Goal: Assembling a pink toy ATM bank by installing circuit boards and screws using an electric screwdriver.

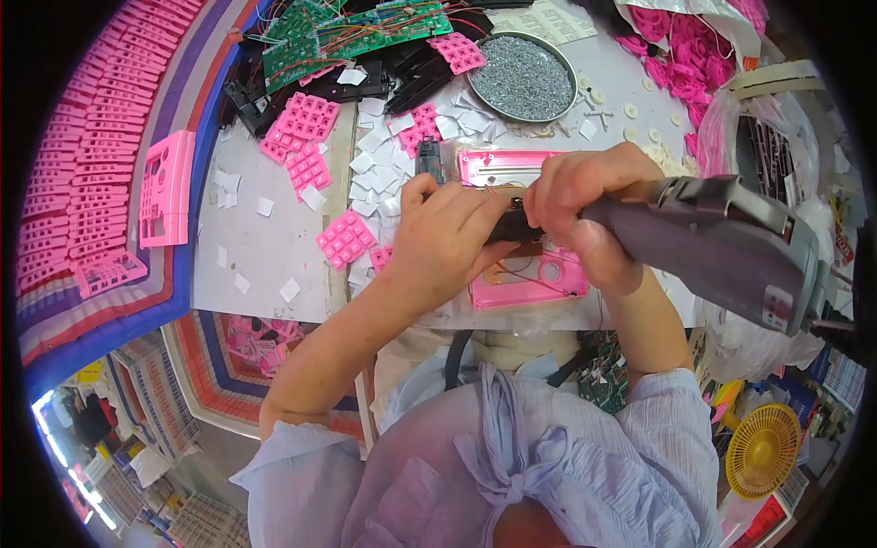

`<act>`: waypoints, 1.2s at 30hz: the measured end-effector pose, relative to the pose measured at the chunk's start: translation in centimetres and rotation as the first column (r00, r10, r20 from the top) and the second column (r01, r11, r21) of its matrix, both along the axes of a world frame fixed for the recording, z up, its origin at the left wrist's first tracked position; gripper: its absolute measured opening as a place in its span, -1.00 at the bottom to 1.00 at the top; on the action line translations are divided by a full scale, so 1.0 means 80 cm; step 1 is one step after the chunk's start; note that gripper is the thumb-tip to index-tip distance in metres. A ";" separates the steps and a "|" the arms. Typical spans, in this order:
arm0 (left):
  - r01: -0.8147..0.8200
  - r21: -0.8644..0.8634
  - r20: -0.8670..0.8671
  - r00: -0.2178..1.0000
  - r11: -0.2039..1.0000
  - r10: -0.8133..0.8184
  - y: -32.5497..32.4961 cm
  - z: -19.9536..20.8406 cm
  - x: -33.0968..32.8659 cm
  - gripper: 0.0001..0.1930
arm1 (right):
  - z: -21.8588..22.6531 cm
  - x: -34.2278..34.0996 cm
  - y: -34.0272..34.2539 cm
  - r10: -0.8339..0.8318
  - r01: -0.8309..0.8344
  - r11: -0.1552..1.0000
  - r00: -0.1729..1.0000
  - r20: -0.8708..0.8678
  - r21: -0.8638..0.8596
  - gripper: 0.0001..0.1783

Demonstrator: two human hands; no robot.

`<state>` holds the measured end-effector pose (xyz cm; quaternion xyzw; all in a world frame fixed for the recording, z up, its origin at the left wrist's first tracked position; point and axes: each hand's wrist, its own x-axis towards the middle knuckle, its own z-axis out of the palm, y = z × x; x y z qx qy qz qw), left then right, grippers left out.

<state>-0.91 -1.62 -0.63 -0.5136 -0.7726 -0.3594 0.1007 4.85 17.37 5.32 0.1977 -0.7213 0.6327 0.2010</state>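
My right hand [598, 205] is wrapped round the front of a dark grey electric screwdriver [717, 242]. Its thumb and index finger close on the tool's nose, and the tip is hidden. My left hand [448, 233] bends its fingers over a black plastic part [510, 224] and seems to grip it; the fingers cover much of it. Beneath both hands lies an open pink plastic casing [530, 294], with thin red wires and a brown board partly showing inside. A small black piece [428, 157] stands beside the left fingers.
A round tin of small screws [523, 78] stands at the far side. Green circuit boards [365, 38] with wires lie far left, near pink keypads [306, 123] and scattered white paper squares [375, 169]. Stacked pink casings [91, 155] fill the left. A yellow fan [764, 449] stands lower right.
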 end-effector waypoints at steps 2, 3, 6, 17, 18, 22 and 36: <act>0.022 0.004 -0.004 1.000 1.000 -0.022 0.001 -0.002 -0.001 -0.41 | 0.003 0.001 0.000 -0.013 0.012 0.996 1.000 0.007 0.088 -0.74; 0.027 0.006 -0.012 1.000 1.000 -0.027 0.001 -0.003 -0.003 -0.41 | 0.006 0.000 -0.001 -0.008 0.005 0.995 1.000 0.028 0.105 -0.75; 0.041 -0.015 -0.011 0.999 0.999 -0.041 0.000 -0.004 -0.004 -0.41 | 0.009 0.002 0.001 0.038 -0.046 0.997 0.992 0.119 0.063 -0.77; 0.016 -0.029 0.031 0.999 0.999 -0.015 0.004 -0.005 -0.009 -0.44 | 0.000 0.034 0.056 -0.164 -0.057 0.798 0.937 0.309 0.599 -0.34; 0.025 -0.061 0.071 0.997 0.998 -0.021 0.002 -0.005 -0.010 -0.41 | -0.006 0.039 0.061 -0.230 -0.062 0.657 0.932 0.279 0.751 -0.39; -0.139 -0.006 0.395 0.909 0.990 0.130 0.000 -0.002 0.003 -0.39 | -0.018 0.032 0.073 -0.177 0.040 0.843 0.962 0.207 0.536 -0.58; -0.194 -0.214 0.070 0.974 0.957 0.213 0.014 0.005 0.024 -0.27 | -0.013 -0.005 0.071 -0.343 0.087 0.608 0.925 0.163 0.789 -0.65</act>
